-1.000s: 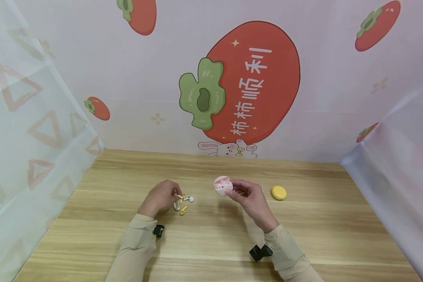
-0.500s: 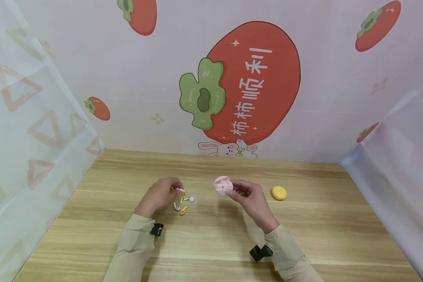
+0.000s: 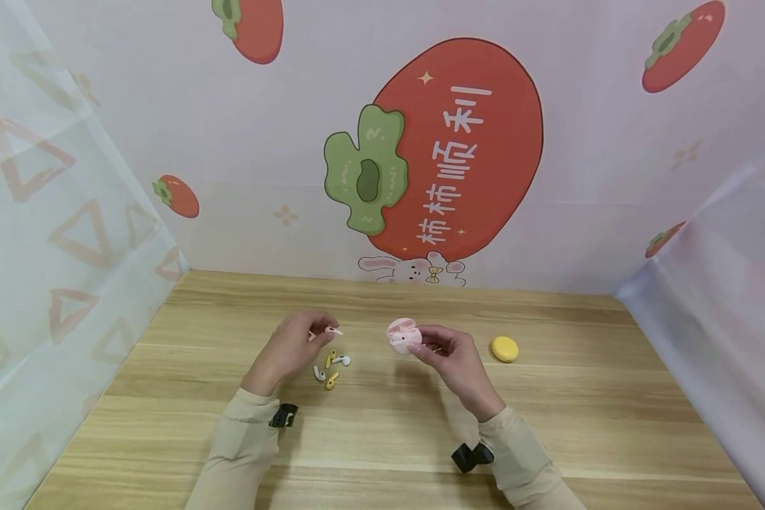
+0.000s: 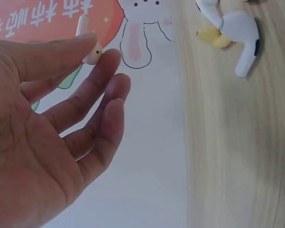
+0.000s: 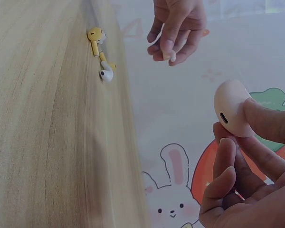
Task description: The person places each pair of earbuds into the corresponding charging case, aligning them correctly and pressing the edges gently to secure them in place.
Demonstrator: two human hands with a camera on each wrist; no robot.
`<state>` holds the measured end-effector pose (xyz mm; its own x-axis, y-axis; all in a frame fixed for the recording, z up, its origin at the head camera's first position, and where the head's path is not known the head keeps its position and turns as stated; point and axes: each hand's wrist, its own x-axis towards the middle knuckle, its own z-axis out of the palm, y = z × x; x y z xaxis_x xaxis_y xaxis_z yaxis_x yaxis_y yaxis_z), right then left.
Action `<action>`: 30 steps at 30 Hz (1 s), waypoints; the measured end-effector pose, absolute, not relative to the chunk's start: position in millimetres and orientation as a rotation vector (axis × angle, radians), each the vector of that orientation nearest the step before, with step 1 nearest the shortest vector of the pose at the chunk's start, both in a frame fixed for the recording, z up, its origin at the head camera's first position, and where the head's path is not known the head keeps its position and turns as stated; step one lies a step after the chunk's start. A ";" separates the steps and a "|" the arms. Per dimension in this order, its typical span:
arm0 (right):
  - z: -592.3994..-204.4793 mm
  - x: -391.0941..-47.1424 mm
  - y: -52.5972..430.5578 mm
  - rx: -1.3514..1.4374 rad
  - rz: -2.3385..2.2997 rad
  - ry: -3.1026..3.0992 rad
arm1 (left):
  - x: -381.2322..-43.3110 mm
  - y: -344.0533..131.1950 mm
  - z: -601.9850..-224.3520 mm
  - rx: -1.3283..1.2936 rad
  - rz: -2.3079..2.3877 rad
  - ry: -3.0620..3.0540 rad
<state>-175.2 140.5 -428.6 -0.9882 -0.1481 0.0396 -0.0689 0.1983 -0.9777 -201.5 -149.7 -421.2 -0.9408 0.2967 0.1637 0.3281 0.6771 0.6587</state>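
A pale pink earbud [image 3: 334, 331] is pinched between the thumb and forefinger of my left hand [image 3: 290, 350], its stem pointing right in the head view. In the left wrist view the earbud [image 4: 91, 56] shows a small dark dot on its head. My right hand [image 3: 455, 361] grips a round pink earbud case [image 3: 400, 345] with its lid flipped up and the inside facing me. From the right wrist, the back of the case [image 5: 232, 107] shows a dark charging port. Both hands are raised above the wooden table, apart from each other.
White earbuds [image 3: 344, 360] and yellow earbuds [image 3: 332, 382] lie in a loose cluster on the table [image 3: 382, 439], just right of and below my left hand. A closed round yellow case [image 3: 504, 348] sits to the right of my right hand. Printed cloth walls enclose the back and sides.
My left hand has risen from beside the loose earbuds, moving up and away with the pink earbud, whose stem has swung to the right. My right hand and the case stay put.
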 end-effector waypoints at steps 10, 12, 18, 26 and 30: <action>-429.5 -175.2 140.7 -0.211 -1.935 2.382 | -199.7 -145.4 -415.7 -0.547 -1.176 -2.673; -429.1 -175.0 140.3 -0.214 -1.936 2.384 | -199.7 -144.9 -415.0 -0.558 -1.201 -2.643; -428.8 -175.2 139.8 -0.209 -1.939 2.382 | -199.3 -144.1 -413.6 -0.558 -1.251 -2.619; -429.1 -175.7 138.9 -0.204 -1.938 2.378 | -199.3 -143.3 -411.0 -0.585 -1.267 -2.568; -428.9 -175.8 138.7 -0.204 -1.934 2.378 | -200.0 -143.1 -411.0 -0.593 -1.315 -2.530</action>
<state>-175.8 138.7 -428.9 -0.9887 -0.1466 0.0298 -0.0590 0.1995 -0.9781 -200.0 -143.1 -411.0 -0.8920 0.2466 0.3790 0.4518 0.5158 0.7279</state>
